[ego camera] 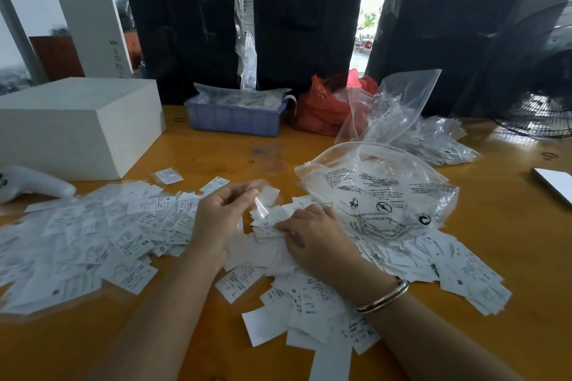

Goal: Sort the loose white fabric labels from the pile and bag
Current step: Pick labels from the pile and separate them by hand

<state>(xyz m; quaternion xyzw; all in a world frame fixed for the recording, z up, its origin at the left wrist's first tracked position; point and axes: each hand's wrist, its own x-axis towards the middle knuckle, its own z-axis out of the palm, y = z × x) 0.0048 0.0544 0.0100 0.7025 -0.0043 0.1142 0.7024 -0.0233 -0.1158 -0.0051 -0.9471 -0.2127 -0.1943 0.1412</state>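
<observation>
While white fabric labels [102, 235] lie strewn across the yellow table [232, 151], we see both bare hands working at the middle of the spread. Our left hand [216, 210] is raised just above the heap, its fingers curled and pinching what looks like a single label [268, 197], though motion blur makes that hard to confirm. Our right hand [312, 238], a gold bangle [383, 297] on its wrist, rests on the pile with its fingertips gripping a small stack of labels [266, 227] just beside the left hand. Directly behind the right hand lies a clear plastic bag [377, 192] printed with black warning text, touching the labels' far edge. More labels fan out to the right of the wrist and toward us. Farther back stand a white box [77, 124], a blue crate [235, 117] and a red bag [325, 105].
</observation>
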